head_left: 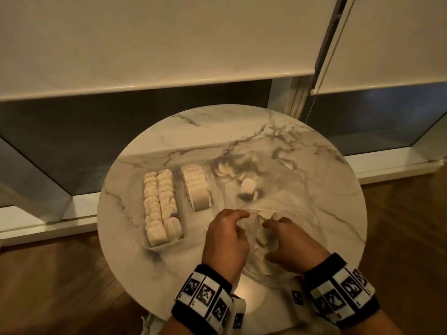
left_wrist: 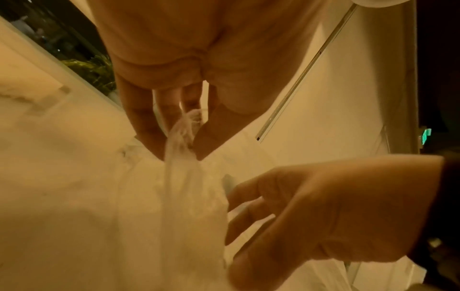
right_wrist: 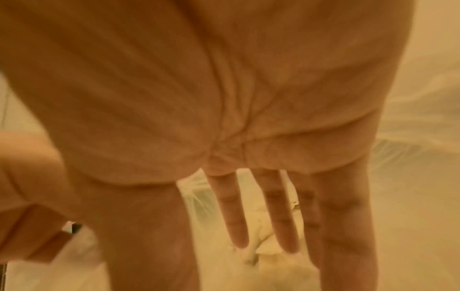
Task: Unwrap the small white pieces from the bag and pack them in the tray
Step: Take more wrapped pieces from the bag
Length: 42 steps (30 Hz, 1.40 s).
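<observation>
A clear plastic bag (head_left: 278,187) lies spread over the right half of the round table. One small white piece (head_left: 247,189) sits inside it, and more pale pieces (head_left: 262,234) lie under my hands. My left hand (head_left: 238,217) pinches a twisted strand of the bag (left_wrist: 181,135) between thumb and fingers. My right hand (head_left: 273,228) reaches into the bag with straight fingers (right_wrist: 239,222) over the pale pieces (right_wrist: 261,232). The tray (head_left: 154,247) at the left holds two rows of white pieces (head_left: 160,206).
A separate row of white pieces (head_left: 197,189) stands between the tray and the bag. The marble table (head_left: 217,131) is small and round, with wooden floor (head_left: 48,286) around it. A window with roller blinds (head_left: 145,44) is behind.
</observation>
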Tool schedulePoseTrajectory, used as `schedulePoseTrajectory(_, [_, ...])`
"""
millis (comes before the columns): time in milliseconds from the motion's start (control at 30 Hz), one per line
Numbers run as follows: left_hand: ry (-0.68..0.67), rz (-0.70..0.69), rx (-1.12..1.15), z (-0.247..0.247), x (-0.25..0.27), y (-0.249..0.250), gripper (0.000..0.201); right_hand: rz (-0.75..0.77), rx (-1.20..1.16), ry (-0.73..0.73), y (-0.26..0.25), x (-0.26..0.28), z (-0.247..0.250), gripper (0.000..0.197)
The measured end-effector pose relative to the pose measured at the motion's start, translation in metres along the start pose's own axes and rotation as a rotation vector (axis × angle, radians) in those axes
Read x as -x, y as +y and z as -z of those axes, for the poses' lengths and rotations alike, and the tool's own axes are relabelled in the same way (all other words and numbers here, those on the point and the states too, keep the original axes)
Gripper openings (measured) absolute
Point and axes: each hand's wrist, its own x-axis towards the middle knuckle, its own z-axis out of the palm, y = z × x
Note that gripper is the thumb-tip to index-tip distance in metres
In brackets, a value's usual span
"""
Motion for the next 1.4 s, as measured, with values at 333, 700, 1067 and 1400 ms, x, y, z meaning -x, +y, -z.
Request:
schedulePoseTrajectory(333, [-0.070,-0.073,0.026,0.034,0.007,0.022,0.067,0.061,0.089,-0.059,-0.021,-0.013,-0.003,0.118])
schedulePoseTrajectory(700, [-0.190,-0.133,0.008,0.029,0.021,0.020,0.065,0.040,0.049,-0.149,-0.034,-0.016,0.019,0.094])
schedulePoseTrajectory(1067, [-0.271,-0.209,0.031,0.026,0.024,0.015,0.084,-0.069,0.264,-0.187,-0.031,-0.045,0.000,0.108])
schedulePoseTrajectory(1400, [-0.246,-0.191,0.026,0.032,0.023,0.018,0.089,-0.083,0.381,-0.314,-0.034,-0.089,-0.002,0.045])
